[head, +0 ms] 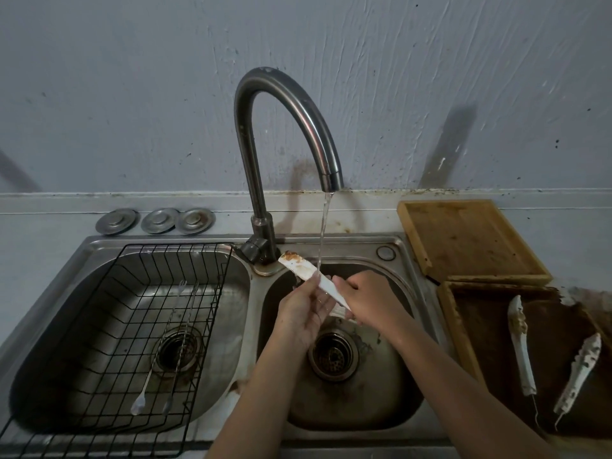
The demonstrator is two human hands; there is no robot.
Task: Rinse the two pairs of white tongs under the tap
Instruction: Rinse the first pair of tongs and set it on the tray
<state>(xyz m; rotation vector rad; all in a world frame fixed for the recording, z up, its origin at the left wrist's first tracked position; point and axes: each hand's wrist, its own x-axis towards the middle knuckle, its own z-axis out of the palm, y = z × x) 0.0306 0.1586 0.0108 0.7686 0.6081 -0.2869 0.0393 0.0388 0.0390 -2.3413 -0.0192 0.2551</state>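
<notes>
Over the right sink basin (390, 385) I hold one pair of white tongs (306, 270), its brown-stained tip pointing up and left toward the tap base. Water runs from the curved tap (291, 104) onto the tongs' middle. My right hand (367, 301) grips the lower end of the tongs. My left hand (303, 314) holds them from below and left, fingers curled against the blade. A second pair of white tongs (520, 346), spread open and dirty, lies on the dark wooden tray (463, 336) at the right.
A black wire rack (109, 359) sits in the left basin with long thin forks (178, 326) lying on it. Three metal drain plugs (155, 220) rest on the ledge behind. A wooden cutting board (463, 240) lies right of the sink, beyond the tray.
</notes>
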